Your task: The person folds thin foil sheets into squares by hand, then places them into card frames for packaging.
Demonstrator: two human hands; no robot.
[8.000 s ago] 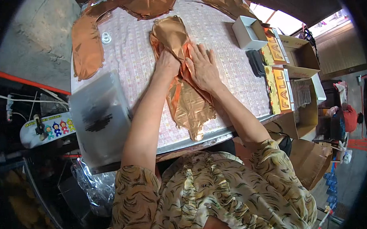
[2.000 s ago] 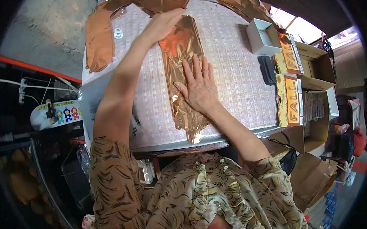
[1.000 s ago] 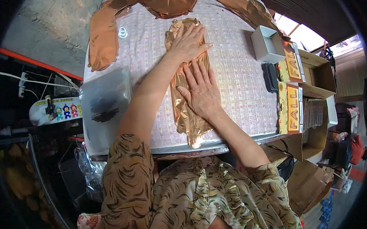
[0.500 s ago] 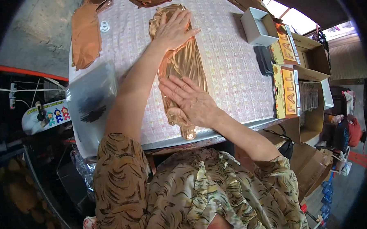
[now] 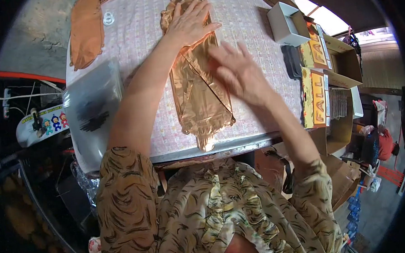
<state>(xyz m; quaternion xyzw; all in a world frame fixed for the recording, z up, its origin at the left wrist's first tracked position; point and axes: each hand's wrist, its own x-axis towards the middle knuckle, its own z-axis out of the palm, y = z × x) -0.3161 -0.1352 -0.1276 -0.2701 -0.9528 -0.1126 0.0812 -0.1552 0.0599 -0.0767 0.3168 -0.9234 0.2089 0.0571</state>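
Note:
A flat copper-coloured foil balloon (image 5: 197, 97) lies lengthwise on the patterned tablecloth, its narrow tab pointing to the near table edge. A diagonal crease crosses its lower half, and the far end looks wrinkled. My left hand (image 5: 187, 25) rests flat on the far part with fingers spread, pressing the foil. Over the balloon's right edge, my right hand (image 5: 245, 75) is blurred by motion, its fingers stretched out and holding nothing.
More copper foil (image 5: 86, 34) lies at the far left, near small clear rings (image 5: 108, 18). Clear plastic sleeves (image 5: 93, 108) sit at the left edge. On the right stand a white box (image 5: 286, 25), a black object (image 5: 292, 61), printed FALL packages (image 5: 314, 96) and cardboard boxes (image 5: 342, 59).
My right hand has lifted from the balloon's lower part and moved up and right. The lower foil now looks flatter, with the diagonal crease showing. My left hand stays pressed on the far part.

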